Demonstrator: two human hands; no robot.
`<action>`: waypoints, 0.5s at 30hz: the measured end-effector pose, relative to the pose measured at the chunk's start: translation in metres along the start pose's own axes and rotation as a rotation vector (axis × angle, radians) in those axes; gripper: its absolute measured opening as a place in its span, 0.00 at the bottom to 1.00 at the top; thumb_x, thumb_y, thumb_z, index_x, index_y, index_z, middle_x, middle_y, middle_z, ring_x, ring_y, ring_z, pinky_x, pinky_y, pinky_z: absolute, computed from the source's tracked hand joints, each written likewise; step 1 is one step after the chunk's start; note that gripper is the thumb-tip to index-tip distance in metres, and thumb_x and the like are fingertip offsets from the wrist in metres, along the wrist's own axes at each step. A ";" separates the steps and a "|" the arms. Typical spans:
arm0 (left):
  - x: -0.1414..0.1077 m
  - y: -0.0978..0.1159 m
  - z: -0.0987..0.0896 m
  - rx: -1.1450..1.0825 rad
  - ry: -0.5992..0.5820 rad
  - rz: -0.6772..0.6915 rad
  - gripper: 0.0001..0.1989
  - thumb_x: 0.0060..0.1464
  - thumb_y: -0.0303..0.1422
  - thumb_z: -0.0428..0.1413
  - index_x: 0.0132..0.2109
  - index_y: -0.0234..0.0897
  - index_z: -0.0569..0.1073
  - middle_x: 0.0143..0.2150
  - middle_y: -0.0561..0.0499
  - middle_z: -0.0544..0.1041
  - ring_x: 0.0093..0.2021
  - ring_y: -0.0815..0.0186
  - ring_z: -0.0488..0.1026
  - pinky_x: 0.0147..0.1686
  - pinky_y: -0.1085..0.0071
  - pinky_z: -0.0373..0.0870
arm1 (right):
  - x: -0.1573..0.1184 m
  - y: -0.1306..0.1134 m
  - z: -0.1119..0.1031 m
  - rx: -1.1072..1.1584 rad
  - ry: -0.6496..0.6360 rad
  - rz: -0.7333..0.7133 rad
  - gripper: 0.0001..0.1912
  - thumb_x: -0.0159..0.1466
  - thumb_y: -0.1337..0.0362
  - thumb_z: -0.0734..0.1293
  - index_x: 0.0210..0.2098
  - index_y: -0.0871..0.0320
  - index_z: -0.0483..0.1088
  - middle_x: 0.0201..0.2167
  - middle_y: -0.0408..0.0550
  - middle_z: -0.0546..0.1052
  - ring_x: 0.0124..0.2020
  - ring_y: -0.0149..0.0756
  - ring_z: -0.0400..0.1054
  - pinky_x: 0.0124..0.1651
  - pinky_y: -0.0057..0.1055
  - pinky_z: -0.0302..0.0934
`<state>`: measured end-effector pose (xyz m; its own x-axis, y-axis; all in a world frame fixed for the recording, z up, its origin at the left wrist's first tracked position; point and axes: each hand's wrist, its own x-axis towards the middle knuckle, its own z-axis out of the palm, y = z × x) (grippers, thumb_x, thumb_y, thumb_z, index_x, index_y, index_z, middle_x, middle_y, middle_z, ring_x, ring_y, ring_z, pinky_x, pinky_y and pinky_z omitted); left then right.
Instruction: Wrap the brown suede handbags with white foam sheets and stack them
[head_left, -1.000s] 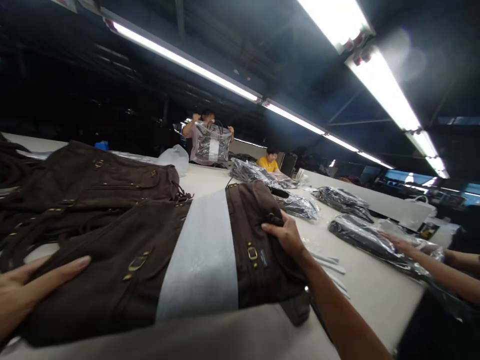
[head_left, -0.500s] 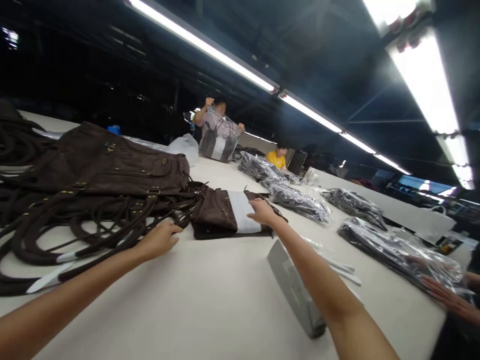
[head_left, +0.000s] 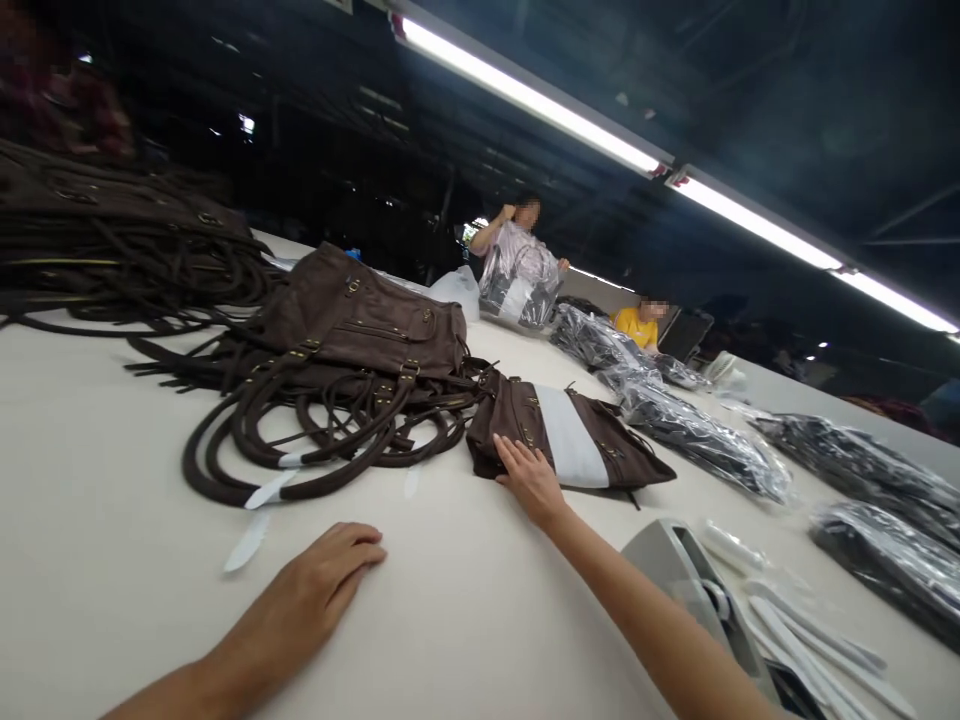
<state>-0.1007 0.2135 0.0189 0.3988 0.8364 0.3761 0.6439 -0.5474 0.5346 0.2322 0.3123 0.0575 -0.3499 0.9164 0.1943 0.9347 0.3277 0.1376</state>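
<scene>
A dark brown handbag (head_left: 502, 410) lies on its side with a wide white band (head_left: 572, 438) wrapped around its middle. My right hand (head_left: 531, 482) rests on the bag's front edge, left of the band, its fingers stretched and apart. Lower left, my left hand (head_left: 330, 580) lies on the white table (head_left: 442, 600), holding nothing, fingers loosely extended. Beyond it, a stack of brown handbags (head_left: 360, 310) spreads its looped handles (head_left: 225, 480) toward me, with pale paper strips (head_left: 247, 543) on and near them.
A grey tape dispenser (head_left: 697, 580) stands beside my right forearm, with white strips (head_left: 825, 640) next to it. Bags in clear plastic (head_left: 697, 430) line the right side. More brown bags (head_left: 112, 240) are piled far left. Across the table, a person holds a plastic-covered bag (head_left: 517, 290); another wears yellow (head_left: 636, 325).
The view has swung left. My right hand has moved from the white band to the bag's left part. My left hand has drawn back from the handles onto the table.
</scene>
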 end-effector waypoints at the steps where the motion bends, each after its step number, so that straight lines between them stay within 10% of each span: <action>1: 0.002 0.001 -0.001 -0.006 0.004 0.011 0.13 0.62 0.33 0.47 0.45 0.48 0.76 0.50 0.53 0.75 0.51 0.65 0.73 0.53 0.71 0.70 | -0.001 0.001 0.005 -0.041 0.027 -0.004 0.35 0.68 0.66 0.61 0.71 0.55 0.44 0.69 0.57 0.56 0.67 0.54 0.53 0.63 0.59 0.51; 10: 0.007 0.008 -0.001 -0.098 -0.018 0.035 0.16 0.59 0.21 0.42 0.42 0.42 0.72 0.46 0.51 0.72 0.48 0.65 0.69 0.48 0.69 0.68 | 0.041 0.023 0.036 -0.145 0.117 0.152 0.31 0.68 0.73 0.51 0.70 0.55 0.50 0.65 0.62 0.62 0.64 0.48 0.59 0.58 0.47 0.60; 15: 0.017 0.016 -0.004 -0.038 -0.058 -0.028 0.15 0.55 0.16 0.42 0.35 0.38 0.68 0.40 0.50 0.71 0.43 0.63 0.67 0.45 0.64 0.66 | 0.107 0.036 0.050 -0.078 0.195 0.375 0.33 0.65 0.77 0.46 0.67 0.59 0.57 0.59 0.70 0.67 0.61 0.54 0.61 0.55 0.64 0.56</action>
<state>-0.0864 0.2193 0.0369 0.4191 0.8511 0.3163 0.6307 -0.5235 0.5728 0.2318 0.4338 0.0350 0.0009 0.9060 0.4233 0.9946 -0.0448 0.0939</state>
